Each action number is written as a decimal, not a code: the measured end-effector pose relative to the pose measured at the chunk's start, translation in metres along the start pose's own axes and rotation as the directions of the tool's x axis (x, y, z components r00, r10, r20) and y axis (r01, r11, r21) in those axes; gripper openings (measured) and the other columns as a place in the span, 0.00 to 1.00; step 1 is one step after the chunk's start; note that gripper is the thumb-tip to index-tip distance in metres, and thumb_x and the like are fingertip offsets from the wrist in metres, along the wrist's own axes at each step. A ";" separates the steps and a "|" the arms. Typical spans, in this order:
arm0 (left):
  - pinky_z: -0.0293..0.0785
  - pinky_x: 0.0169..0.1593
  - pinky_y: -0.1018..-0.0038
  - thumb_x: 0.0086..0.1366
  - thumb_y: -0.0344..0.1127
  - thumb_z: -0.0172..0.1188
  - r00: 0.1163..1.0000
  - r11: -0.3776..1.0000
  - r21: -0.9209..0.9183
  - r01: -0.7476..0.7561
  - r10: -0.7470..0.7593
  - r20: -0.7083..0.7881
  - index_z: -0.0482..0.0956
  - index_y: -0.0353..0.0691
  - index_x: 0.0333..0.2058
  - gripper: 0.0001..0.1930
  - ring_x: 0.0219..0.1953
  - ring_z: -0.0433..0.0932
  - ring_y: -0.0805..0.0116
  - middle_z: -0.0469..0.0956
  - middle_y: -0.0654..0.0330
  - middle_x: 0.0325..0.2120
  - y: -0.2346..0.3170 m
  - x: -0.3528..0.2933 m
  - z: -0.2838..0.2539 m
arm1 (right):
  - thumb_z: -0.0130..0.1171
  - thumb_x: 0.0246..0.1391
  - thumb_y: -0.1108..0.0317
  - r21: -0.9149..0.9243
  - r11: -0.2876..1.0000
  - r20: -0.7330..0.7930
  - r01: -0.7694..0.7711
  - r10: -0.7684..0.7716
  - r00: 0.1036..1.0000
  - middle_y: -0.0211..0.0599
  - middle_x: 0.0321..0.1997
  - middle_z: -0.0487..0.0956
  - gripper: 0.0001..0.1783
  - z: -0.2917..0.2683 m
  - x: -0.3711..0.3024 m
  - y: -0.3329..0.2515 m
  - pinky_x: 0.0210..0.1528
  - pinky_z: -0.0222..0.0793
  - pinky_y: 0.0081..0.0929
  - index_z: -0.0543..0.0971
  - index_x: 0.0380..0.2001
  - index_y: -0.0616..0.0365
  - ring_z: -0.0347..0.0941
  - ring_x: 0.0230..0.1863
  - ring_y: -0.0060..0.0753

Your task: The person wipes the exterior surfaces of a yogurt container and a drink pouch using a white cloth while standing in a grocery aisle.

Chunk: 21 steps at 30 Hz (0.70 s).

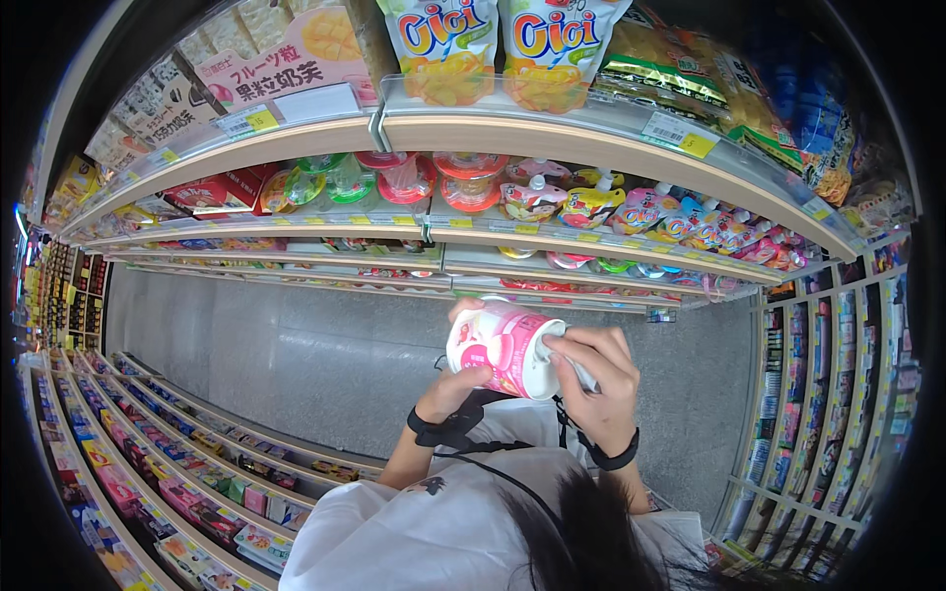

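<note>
A pink and white snack cup lies tilted on its side in front of my chest, above the aisle floor. My left hand is wrapped round its printed wall, with the thumb on the near side and fingertips showing at the far edge. At the cup's white end, my right hand pinches a small grey-white cloth against the rim. Most of the cloth is covered by my fingers. Each wrist wears a black band.
Ahead stands a shelf with jelly pouches, jelly cups and spouted packs. Boxed goods line the shelves behind at the left. More racks close the right side. Grey floor runs between.
</note>
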<state>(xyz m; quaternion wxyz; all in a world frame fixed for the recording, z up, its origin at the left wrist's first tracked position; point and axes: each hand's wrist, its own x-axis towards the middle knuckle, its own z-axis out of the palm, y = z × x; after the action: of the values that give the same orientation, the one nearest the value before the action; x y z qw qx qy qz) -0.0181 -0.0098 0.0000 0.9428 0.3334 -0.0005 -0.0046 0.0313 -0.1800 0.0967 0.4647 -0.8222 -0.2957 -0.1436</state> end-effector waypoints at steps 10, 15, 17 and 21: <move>0.64 0.59 0.62 0.46 0.39 0.68 1.000 1.000 -0.004 0.004 -0.003 0.006 0.49 0.50 0.58 0.44 0.56 0.66 0.57 0.64 0.52 0.52 -0.004 -0.002 -0.003 | 0.62 0.38 0.81 0.175 0.984 0.307 -0.026 -0.030 0.951 0.34 0.32 0.77 0.14 -0.019 -0.004 0.008 0.34 0.66 0.28 0.82 0.32 0.56 0.70 0.32 0.37; 0.64 0.59 0.62 0.46 0.39 0.68 1.000 1.000 -0.006 0.010 -0.010 0.008 0.50 0.50 0.58 0.44 0.55 0.66 0.56 0.64 0.52 0.51 -0.009 -0.002 -0.002 | 0.62 0.38 0.81 0.095 0.995 0.118 -0.013 0.001 0.993 0.34 0.33 0.77 0.15 -0.007 0.000 -0.011 0.36 0.67 0.29 0.82 0.33 0.55 0.71 0.33 0.37; 0.64 0.59 0.62 0.46 0.40 0.68 1.000 1.000 -0.009 0.007 -0.007 0.012 0.50 0.50 0.58 0.44 0.55 0.66 0.56 0.64 0.52 0.51 -0.010 -0.003 -0.002 | 0.63 0.37 0.81 0.214 0.977 0.232 0.014 -0.065 0.971 0.34 0.33 0.77 0.15 -0.011 -0.003 -0.017 0.37 0.68 0.29 0.82 0.33 0.55 0.71 0.34 0.37; 0.64 0.59 0.62 0.46 0.40 0.68 1.000 1.000 -0.010 0.007 -0.007 0.014 0.50 0.50 0.58 0.44 0.55 0.66 0.56 0.64 0.52 0.51 -0.006 -0.005 -0.004 | 0.63 0.37 0.80 0.188 0.982 0.408 -0.017 -0.062 0.911 0.33 0.32 0.77 0.15 -0.029 -0.002 0.002 0.39 0.66 0.29 0.82 0.33 0.55 0.71 0.34 0.37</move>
<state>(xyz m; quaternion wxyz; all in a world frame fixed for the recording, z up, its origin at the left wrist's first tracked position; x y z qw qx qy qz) -0.0234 -0.0120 -0.0072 0.9443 0.3288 -0.0057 -0.0102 0.0325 -0.2063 0.1098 0.4656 -0.7831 -0.4084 0.0560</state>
